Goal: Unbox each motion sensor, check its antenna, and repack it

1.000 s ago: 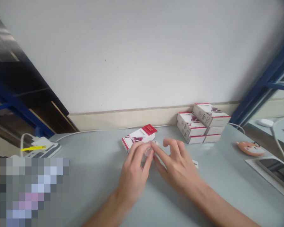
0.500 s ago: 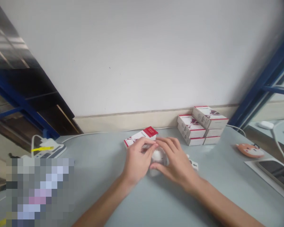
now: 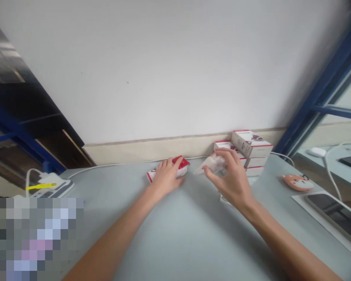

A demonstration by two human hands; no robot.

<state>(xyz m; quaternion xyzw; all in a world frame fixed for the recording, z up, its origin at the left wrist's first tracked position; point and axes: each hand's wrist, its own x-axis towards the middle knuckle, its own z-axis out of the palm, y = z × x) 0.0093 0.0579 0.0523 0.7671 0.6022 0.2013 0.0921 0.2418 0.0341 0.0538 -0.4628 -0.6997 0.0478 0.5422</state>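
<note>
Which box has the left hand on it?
The lone red-and-white box under the left hand. It lies apart from the stack of like boxes to the right, which that hand isn't touching.

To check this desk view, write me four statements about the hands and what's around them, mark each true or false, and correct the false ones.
1. The left hand rests on a white-and-red box. True.
2. The right hand holds a stack of boxes. False: it holds clear plastic wrap.
3. A stack of white-and-red boxes stands on the table beyond the right hand. True.
4. The orange fox-faced object lies left of both hands. False: it lies right of both.
</note>
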